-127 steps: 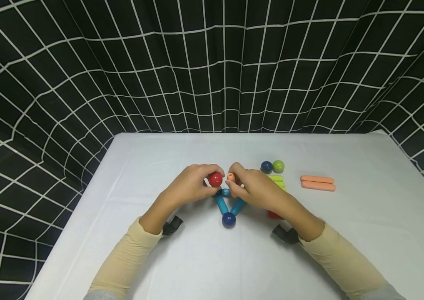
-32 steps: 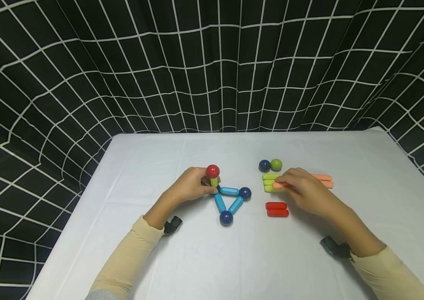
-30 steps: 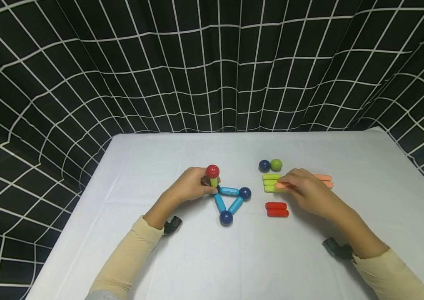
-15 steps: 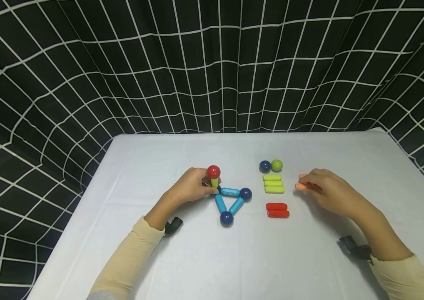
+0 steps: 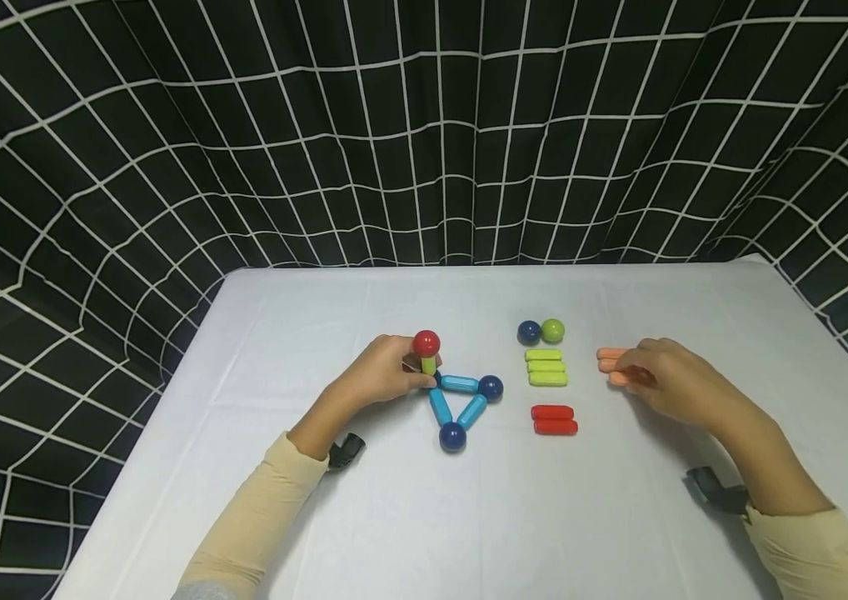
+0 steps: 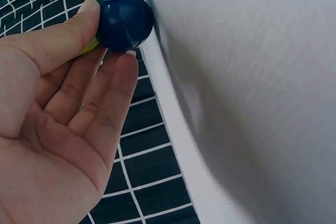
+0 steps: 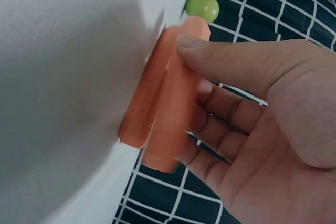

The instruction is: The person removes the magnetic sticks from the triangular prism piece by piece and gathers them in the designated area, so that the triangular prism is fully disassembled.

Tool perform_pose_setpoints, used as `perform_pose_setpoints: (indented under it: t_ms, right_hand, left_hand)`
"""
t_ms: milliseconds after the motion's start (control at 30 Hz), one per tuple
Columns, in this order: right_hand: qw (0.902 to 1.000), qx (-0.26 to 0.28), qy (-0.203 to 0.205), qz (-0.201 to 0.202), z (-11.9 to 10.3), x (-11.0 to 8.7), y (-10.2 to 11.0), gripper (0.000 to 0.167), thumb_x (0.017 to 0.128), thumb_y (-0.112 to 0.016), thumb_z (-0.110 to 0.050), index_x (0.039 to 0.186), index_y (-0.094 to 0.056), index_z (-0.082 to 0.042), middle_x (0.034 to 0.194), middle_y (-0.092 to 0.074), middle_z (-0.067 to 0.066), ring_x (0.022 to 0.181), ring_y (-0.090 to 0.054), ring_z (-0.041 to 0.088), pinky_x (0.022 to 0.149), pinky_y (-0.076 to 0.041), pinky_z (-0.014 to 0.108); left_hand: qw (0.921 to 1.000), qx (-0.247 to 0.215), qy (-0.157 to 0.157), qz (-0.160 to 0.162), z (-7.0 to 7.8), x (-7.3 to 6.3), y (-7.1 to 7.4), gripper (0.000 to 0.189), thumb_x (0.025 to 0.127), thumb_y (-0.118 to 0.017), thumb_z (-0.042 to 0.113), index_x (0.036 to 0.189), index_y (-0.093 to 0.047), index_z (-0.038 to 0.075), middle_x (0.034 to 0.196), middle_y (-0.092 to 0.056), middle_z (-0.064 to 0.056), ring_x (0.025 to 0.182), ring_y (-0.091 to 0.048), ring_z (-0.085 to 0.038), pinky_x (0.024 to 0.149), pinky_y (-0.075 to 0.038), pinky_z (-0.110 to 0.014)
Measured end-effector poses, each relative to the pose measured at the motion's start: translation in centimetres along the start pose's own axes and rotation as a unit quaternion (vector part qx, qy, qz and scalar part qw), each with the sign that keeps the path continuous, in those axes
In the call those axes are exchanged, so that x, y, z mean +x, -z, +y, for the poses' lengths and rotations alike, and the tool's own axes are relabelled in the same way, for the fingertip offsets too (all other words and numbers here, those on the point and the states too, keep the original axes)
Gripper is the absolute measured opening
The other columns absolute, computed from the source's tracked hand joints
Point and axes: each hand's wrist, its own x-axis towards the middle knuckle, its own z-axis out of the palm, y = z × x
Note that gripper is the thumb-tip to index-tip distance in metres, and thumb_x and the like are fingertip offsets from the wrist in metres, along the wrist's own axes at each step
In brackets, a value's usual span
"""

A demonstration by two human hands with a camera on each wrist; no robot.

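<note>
My left hand [image 5: 388,371] pinches a dark blue ball [image 6: 125,23] at the far left corner of a flat triangle of light blue rods [image 5: 460,383]. Dark blue balls [image 5: 452,437] form its other corners. Above the pinched ball stands a yellow-green rod [image 5: 428,365], topped by a red ball [image 5: 426,343]. My right hand [image 5: 675,383] is over at the right with the orange rods [image 5: 610,353]. In the right wrist view, thumb and fingers grip one orange rod [image 7: 176,103], tilted against another orange rod [image 7: 149,90] lying on the table.
Several loose parts lie between the hands: yellow-green rods [image 5: 546,367], two red rods [image 5: 555,419], a dark blue ball [image 5: 529,332] and a light green ball [image 5: 553,330]. The white-covered table [image 5: 394,533] ends at a black grid curtain [image 5: 461,142].
The red ball, earlier in my left hand, now tops the yellow-green rod. My right hand has carried an orange rod from the centre, past the yellow-green rods, to the other orange rods.
</note>
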Motion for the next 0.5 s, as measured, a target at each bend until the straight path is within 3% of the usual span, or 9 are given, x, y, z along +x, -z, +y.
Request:
perform_pose_setpoints:
  t_ms: [167,500]
  right_hand:
    - [0.9999,-0.008,0.005,-0.007,0.16,0.01,0.09,0.019,0.08,-0.084,-0.007,0.098,-0.078,-0.006,0.086,-0.064,0.002,0.083,-0.058,0.025,0.077,-0.052,0.048]
    - [0.9962,-0.01,-0.056,-0.066,0.22,0.18,-0.02,0.021,0.082,-0.083,-0.009,0.099,-0.071,-0.005,0.094,-0.069,0.011,0.087,-0.06,0.032,0.078,-0.051,0.054]
  left_hand:
    - [1.0,-0.003,0.001,0.0,-0.04,-0.05,0.0,0.028,0.08,-0.085,0.01,0.106,-0.075,0.008,0.09,-0.074,0.006,0.088,-0.07,-0.009,0.086,-0.053,-0.035]
    - [1.0,0.003,0.006,0.004,0.31,-0.09,0.06,0.028,0.08,-0.086,0.01,0.106,-0.075,0.008,0.092,-0.075,0.004,0.09,-0.07,-0.01,0.088,-0.053,-0.036]
